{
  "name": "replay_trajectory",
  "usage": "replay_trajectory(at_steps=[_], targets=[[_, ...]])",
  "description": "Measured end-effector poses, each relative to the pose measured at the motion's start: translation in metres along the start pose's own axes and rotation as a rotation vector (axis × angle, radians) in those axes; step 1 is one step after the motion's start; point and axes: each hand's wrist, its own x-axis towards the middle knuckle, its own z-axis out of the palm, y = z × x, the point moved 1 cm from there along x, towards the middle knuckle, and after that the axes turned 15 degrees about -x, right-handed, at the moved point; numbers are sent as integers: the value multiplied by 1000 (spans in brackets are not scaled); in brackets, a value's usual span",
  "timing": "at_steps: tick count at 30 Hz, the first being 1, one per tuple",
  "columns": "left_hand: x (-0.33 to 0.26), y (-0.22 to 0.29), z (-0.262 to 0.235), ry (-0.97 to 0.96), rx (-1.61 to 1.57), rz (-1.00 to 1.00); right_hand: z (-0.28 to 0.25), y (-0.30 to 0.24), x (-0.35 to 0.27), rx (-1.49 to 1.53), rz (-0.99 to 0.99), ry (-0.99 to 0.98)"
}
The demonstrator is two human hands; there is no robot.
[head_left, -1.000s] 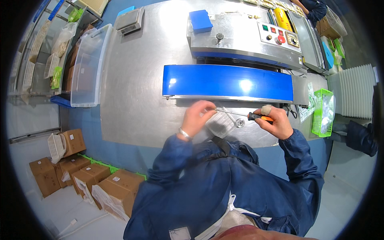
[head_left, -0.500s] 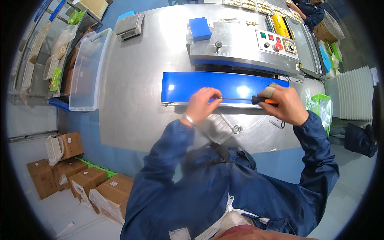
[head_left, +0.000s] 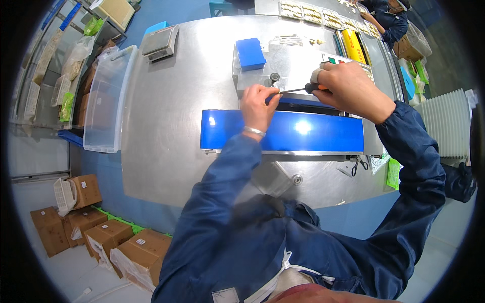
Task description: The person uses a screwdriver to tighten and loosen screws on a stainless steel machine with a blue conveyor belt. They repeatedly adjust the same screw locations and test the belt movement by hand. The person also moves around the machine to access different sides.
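My right hand [head_left: 351,90] is closed round the black and orange handle of a screwdriver [head_left: 311,88], its thin shaft pointing left. At the shaft's tip, my left hand [head_left: 258,107] pinches thumb and forefinger together; the small piece there is too small to name. Both hands are raised over a metal machine [head_left: 293,60] with a blue conveyor belt [head_left: 323,132] along its near side. Just beyond my left fingertips a dark knob [head_left: 274,77] stands on the housing, near a blue block [head_left: 250,54]. My right hand hides most of the control panel.
Scissors [head_left: 358,164] lie right of the belt's near edge. A metal scale [head_left: 160,43] stands at the table's far left, beside a clear plastic bin [head_left: 107,101]. Another person [head_left: 386,22] works at filled trays [head_left: 313,15], far right. Cardboard boxes [head_left: 144,251] sit lower left.
Both hands have moved away from me with the screwdriver, from over the belt to over the machine housing. The view has shifted, so the belt shows lower.
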Motion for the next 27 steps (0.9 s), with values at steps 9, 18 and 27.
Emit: replay_trajectory(at_steps=[9, 18, 27], targets=[[4, -21, 21, 197, 126, 15, 12, -5, 35, -129, -54, 82], [2, -31, 25, 177, 205, -13, 24, -9, 45, -159, -51, 8], [2, -35, 24, 190, 216, -16, 21, -8, 57, -178, -77, -129]])
